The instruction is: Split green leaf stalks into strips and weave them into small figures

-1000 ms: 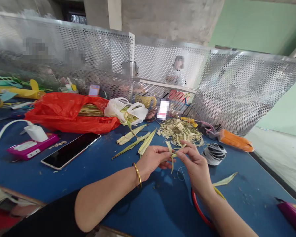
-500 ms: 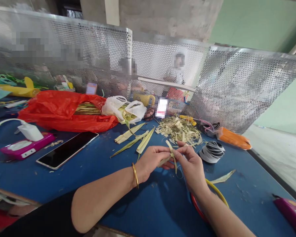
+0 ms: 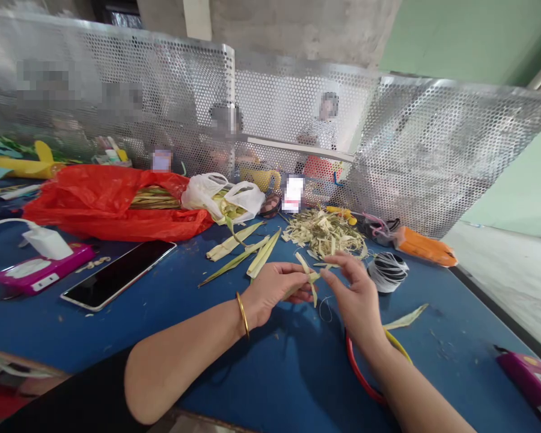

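My left hand [image 3: 285, 284] is closed around pale green dried leaf strips [image 3: 307, 273], which cross each other at its fingertips. A fine thread [image 3: 326, 310] loops down below them. At the right end of the strips, my right hand [image 3: 350, 291] has thumb and forefinger drawn close on a strip end; the fingertips partly cover it. Beneath my right wrist lies a red and yellow ring [image 3: 363, 379] on the blue table. Several loose leaf pieces [image 3: 264, 255] rest beyond my left hand, and a heap of leaf shreds [image 3: 327, 231] lies behind my right hand.
A spool of white thread [image 3: 388, 272], an orange packet [image 3: 426, 246] and a single leaf [image 3: 408, 317] lie to the right. On the left are a phone [image 3: 119, 275], a purple power strip [image 3: 40, 270] and a red plastic bag [image 3: 85, 198]. A perforated metal screen [image 3: 171, 102] stands behind.
My right hand has drawn slightly away to the right from my left hand, opening a small gap between them. The leaf strips stay in my left hand. The view has shifted slightly.
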